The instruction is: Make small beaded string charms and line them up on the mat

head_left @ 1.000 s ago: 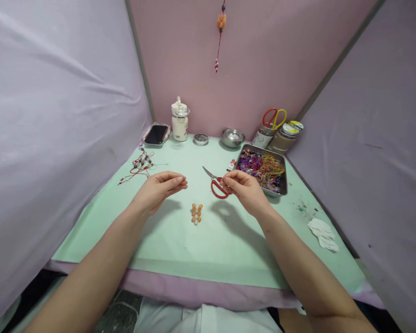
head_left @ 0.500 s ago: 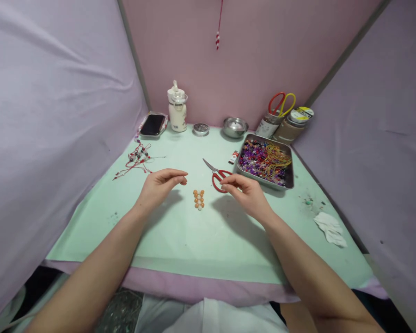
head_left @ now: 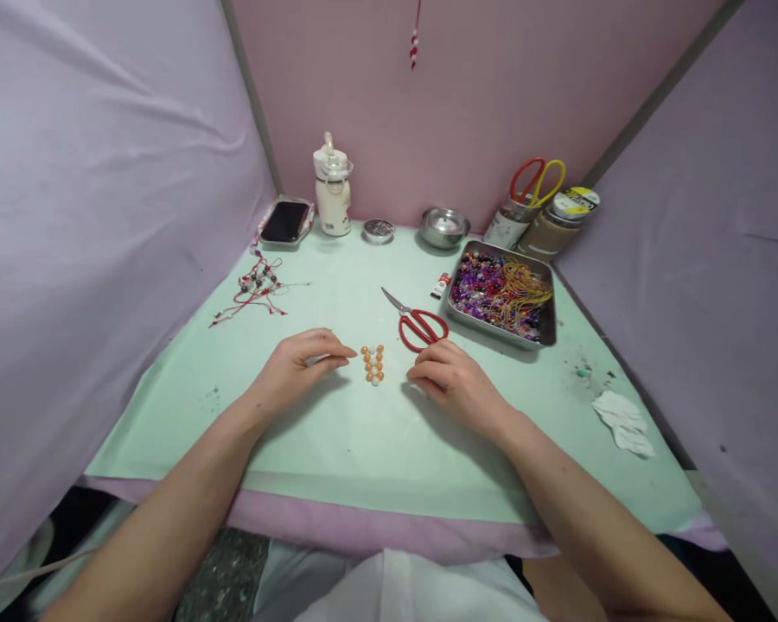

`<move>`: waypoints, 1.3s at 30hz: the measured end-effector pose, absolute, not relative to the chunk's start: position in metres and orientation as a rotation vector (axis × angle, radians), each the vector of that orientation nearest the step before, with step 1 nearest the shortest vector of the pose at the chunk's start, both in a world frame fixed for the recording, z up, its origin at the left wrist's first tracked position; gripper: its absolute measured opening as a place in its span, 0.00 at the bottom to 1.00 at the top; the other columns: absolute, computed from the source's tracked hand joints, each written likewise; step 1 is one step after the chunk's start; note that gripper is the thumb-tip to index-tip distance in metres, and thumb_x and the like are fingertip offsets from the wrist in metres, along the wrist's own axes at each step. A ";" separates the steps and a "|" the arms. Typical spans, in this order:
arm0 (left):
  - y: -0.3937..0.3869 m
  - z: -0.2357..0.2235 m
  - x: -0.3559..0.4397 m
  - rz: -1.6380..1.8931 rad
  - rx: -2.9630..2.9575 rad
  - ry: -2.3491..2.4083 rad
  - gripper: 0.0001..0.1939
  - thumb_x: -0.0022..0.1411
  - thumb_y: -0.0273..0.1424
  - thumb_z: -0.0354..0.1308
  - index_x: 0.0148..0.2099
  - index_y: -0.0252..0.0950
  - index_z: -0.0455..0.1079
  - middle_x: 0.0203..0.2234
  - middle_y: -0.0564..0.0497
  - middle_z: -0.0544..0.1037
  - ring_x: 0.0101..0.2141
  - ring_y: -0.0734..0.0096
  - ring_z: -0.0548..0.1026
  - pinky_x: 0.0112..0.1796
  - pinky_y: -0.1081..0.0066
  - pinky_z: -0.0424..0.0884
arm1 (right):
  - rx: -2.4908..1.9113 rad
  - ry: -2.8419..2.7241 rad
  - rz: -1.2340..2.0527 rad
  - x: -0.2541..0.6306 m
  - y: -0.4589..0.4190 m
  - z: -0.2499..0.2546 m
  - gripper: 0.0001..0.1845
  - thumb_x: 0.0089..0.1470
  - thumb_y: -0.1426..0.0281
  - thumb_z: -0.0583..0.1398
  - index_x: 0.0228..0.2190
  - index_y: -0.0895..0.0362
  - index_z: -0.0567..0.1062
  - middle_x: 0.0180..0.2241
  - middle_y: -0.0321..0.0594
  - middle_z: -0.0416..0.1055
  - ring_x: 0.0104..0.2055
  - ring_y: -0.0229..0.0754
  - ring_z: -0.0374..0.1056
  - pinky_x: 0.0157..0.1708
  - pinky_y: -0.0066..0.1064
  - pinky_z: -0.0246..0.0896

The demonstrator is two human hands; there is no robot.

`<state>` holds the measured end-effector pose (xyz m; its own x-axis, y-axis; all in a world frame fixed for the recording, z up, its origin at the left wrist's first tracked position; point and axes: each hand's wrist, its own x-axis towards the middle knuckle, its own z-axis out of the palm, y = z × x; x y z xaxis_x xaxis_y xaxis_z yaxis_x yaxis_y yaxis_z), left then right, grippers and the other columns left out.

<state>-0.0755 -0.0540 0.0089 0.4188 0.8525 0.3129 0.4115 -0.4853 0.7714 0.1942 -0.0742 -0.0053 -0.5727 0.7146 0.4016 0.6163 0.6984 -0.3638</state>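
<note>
On the green tabletop between my hands lies a small beadwork piece (head_left: 373, 365) of orange and white beads. Left of it, my left hand (head_left: 308, 363) has its fingers stretched toward the beads, a small gap between thumb and forefinger and nothing visible in it. My right hand (head_left: 454, 380) is low on the right side of the beads, fingers bent and tips pressed together; whether a fine thread is in them cannot be made out. Just beyond that hand lie red-handled scissors (head_left: 421, 326), their blades pointing away to the left.
A metal tray (head_left: 502, 333) of mixed beads and cords stands at right, beside a small red-and-white box (head_left: 440, 286). Farther back are a steel bowl (head_left: 445, 229), round tin (head_left: 379, 231), white bottle (head_left: 333, 203) and phone (head_left: 285, 222). Knotted beaded cords (head_left: 258, 281) lie left, a tissue (head_left: 622, 422) right.
Both hands have come lower and nearer the table. The left hand's thumb and forefinger have parted a little. My right hand has moved off the scissors' handles, which show more fully. The view has shifted slightly.
</note>
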 end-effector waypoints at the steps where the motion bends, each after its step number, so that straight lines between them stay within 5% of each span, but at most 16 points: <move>1: -0.055 0.008 -0.076 0.931 2.093 1.057 0.08 0.60 0.29 0.57 0.39 0.39 0.77 0.31 0.49 0.77 0.33 0.70 0.73 0.36 0.70 0.68 | -1.025 -2.394 0.227 0.194 -0.074 -0.007 0.08 0.58 0.74 0.57 0.31 0.57 0.77 0.32 0.42 0.72 0.37 0.41 0.63 0.39 0.35 0.59; 11: -0.058 0.003 -0.085 0.657 2.487 1.042 0.10 0.64 0.29 0.53 0.39 0.42 0.76 0.32 0.51 0.76 0.38 0.68 0.70 0.47 0.61 0.59 | -1.100 -2.498 -0.037 0.189 -0.074 -0.013 0.11 0.57 0.77 0.56 0.29 0.57 0.77 0.31 0.41 0.72 0.37 0.41 0.61 0.35 0.33 0.51; 39: -0.056 -0.005 -0.091 0.625 2.548 1.184 0.12 0.64 0.31 0.51 0.37 0.43 0.77 0.31 0.51 0.76 0.38 0.67 0.69 0.47 0.60 0.54 | -1.052 -2.632 -0.389 0.183 -0.075 -0.008 0.10 0.57 0.80 0.56 0.29 0.59 0.75 0.31 0.41 0.70 0.36 0.42 0.57 0.34 0.34 0.47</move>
